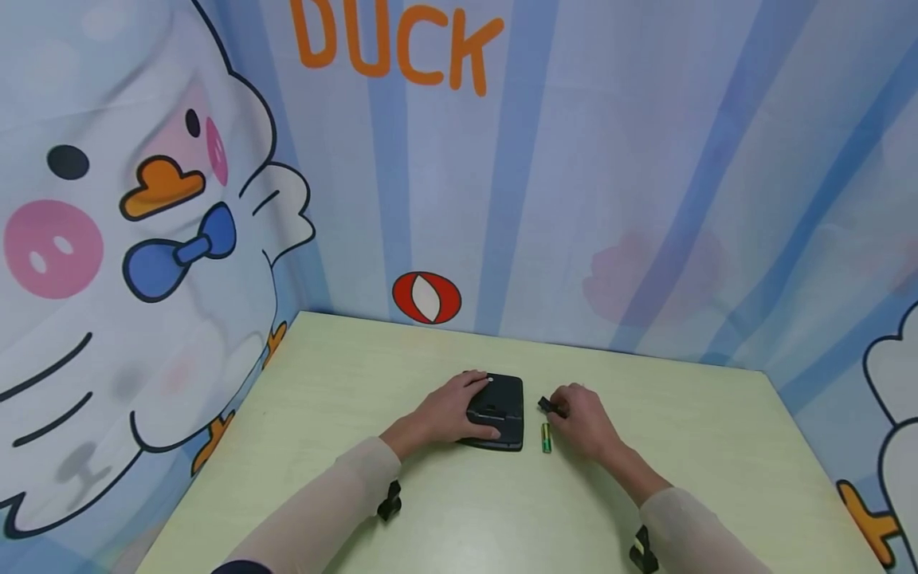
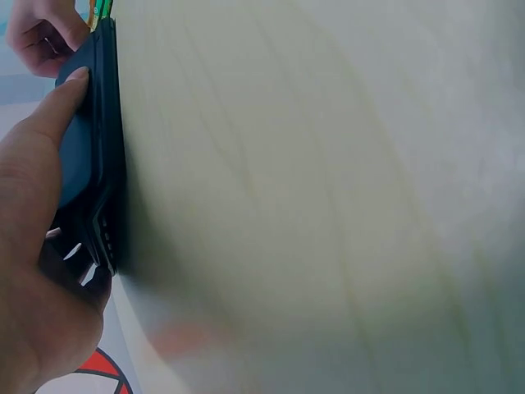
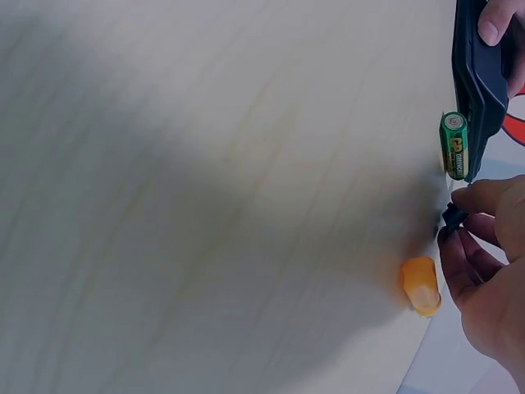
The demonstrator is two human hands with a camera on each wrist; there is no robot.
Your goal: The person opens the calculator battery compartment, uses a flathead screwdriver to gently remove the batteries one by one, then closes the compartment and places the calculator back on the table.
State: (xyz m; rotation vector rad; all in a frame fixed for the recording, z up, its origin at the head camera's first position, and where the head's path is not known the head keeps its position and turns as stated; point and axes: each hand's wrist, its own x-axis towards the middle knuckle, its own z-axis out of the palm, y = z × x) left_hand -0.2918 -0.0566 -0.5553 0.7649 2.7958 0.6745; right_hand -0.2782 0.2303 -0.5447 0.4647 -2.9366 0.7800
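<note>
A flat black device point(image 1: 508, 434), shaped like a desk calculator, lies on the table with a small recess in its upper side. Across its left part, my left hand point(image 1: 455, 410) grips it, thumb near the front edge and fingers toward the back. The left wrist view shows that thumb point(image 2: 61, 107) on the device's dark casing point(image 2: 78, 160). My right hand point(image 1: 584, 422) pinches a small black piece point(image 1: 549, 406) between thumb and fingers, just right of the device. A green cylindrical battery point(image 1: 547, 438) lies between the device and my right hand; its printed label shows in the right wrist view.
The pale table point(image 1: 430, 518) runs back to a blue striped curtain point(image 1: 459, 199) printed with ducks. Black straps point(image 1: 390, 502) hang under both sleeves. In the right wrist view an orange shape point(image 3: 421, 286) appears near the right hand; I cannot tell what it is.
</note>
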